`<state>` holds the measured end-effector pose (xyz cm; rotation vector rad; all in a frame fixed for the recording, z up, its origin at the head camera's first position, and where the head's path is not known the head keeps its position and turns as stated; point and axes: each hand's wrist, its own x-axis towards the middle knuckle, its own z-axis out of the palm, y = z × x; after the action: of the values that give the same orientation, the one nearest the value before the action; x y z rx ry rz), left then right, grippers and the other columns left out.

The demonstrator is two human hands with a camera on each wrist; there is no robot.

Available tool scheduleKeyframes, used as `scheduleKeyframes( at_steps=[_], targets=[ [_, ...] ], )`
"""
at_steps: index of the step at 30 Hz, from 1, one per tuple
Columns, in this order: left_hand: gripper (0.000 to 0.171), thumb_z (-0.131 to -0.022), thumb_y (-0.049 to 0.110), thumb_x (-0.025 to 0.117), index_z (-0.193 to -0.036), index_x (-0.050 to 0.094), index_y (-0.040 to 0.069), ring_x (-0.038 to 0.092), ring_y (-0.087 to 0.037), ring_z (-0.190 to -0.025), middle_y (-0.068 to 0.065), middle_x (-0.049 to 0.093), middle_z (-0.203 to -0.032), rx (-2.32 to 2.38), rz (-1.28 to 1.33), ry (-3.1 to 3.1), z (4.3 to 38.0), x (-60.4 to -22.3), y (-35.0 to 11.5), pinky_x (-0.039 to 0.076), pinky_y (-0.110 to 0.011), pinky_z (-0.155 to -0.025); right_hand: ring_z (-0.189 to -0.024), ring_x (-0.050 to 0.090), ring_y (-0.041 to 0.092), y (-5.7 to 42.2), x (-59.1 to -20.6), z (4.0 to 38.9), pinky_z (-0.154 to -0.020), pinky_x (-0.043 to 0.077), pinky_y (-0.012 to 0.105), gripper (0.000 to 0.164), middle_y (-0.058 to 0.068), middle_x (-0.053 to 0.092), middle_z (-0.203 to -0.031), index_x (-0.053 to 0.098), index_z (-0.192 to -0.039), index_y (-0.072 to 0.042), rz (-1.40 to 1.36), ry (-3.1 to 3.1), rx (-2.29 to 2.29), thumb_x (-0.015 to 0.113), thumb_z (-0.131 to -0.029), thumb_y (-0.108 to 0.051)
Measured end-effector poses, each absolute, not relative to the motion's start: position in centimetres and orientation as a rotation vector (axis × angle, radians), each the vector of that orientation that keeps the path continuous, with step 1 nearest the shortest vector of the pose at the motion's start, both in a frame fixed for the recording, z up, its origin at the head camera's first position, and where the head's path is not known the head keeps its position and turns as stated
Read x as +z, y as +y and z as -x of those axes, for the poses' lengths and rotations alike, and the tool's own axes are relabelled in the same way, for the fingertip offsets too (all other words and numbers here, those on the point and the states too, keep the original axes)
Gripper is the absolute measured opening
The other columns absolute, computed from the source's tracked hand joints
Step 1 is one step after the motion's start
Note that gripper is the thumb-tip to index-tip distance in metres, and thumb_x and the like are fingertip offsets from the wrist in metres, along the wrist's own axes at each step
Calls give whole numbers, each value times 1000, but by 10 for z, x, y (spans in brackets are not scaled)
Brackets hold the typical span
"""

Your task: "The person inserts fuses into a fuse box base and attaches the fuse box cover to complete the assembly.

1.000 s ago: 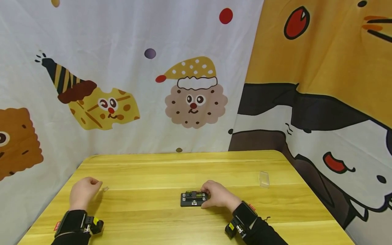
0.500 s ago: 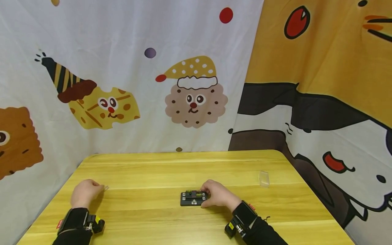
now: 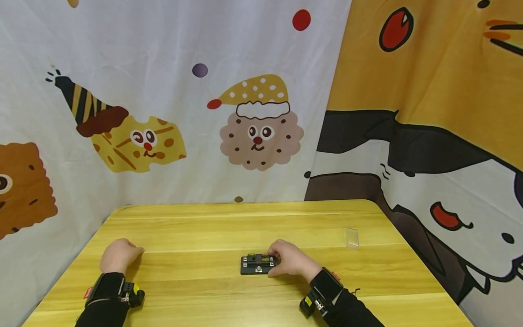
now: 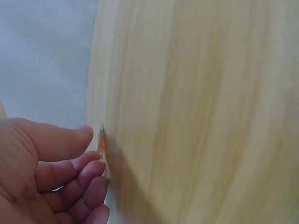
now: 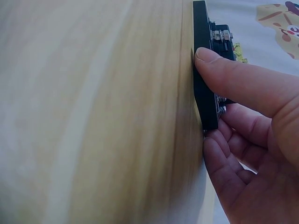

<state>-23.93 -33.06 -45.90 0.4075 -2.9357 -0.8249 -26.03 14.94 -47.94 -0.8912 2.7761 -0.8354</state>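
Note:
My right hand [image 3: 292,260] holds a black terminal block [image 3: 254,268] by its right end, thumb in front and fingers behind. Metal screw terminals and a bit of yellow show on the block, which sits on the table. In the right wrist view my thumb [image 5: 233,77] presses along the block's edge. At the left, my left hand [image 3: 119,255] is low over the table with thumb and fingertips drawn close together. Right at those fingertips is a small amber see-through piece [image 4: 102,142] with a metal tip; I cannot tell whether they pinch it. The head view hides this piece behind the fingers.
A clear plastic cover [image 3: 352,238] lies on the wooden table [image 3: 196,231] at the back right. Behind the table hangs a printed cloth [image 3: 171,41]. Both wrists wear black straps with cameras.
My left hand has moved slightly right, and its fingertips now cover the small piece that showed beside them earlier. The right hand and the block have stayed in place.

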Motion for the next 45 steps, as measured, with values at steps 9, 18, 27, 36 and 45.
scheduleKeyframes(
  at_steps=[9, 18, 27, 36, 45],
  targets=[
    [27, -86, 20, 70, -85, 65, -6, 59, -33, -73, -20, 64, -81, -781, -394, -2920, 240, -464, -329, 46, -42, -61, -86, 54, 16, 149, -480, 260, -81, 48, 34, 45, -3, 55, -97, 64, -99, -9, 883, 2775, -838, 93, -67, -22],
    [23, -84, 18, 71, -84, 68, -5, 60, -34, -74, -21, 65, -82, -779, -404, -2921, 242, -465, -329, 47, -44, -62, -87, 54, 16, 149, -479, 260, -81, 48, 34, 45, -3, 55, -98, 64, -99, -10, 874, 2772, -844, 93, -67, -23],
    [20, -82, 15, 75, -82, 64, -2, 58, -32, -71, -16, 63, -78, -802, -376, -2863, 243, -468, -329, 45, -43, -62, -87, 54, 15, 149, -478, 259, -82, 48, 34, 46, -3, 55, -98, 64, -101, -9, 879, 2771, -843, 92, -67, -23],
    [21, -82, 13, 76, -82, 62, -2, 57, -32, -73, -16, 61, -78, -785, -365, -2846, 245, -471, -330, 45, -45, -66, -86, 55, 16, 151, -479, 260, -81, 49, 34, 45, -2, 55, -98, 65, -102, -9, 913, 2768, -856, 92, -68, -21],
    [20, -81, 15, 76, -81, 62, 1, 54, -28, -70, -10, 59, -75, -839, -309, -2813, 243, -463, -327, 39, -37, -61, -86, 54, 15, 151, -479, 259, -81, 48, 34, 45, -3, 55, -98, 65, -102, -9, 904, 2767, -859, 92, -68, -22]
  ],
)
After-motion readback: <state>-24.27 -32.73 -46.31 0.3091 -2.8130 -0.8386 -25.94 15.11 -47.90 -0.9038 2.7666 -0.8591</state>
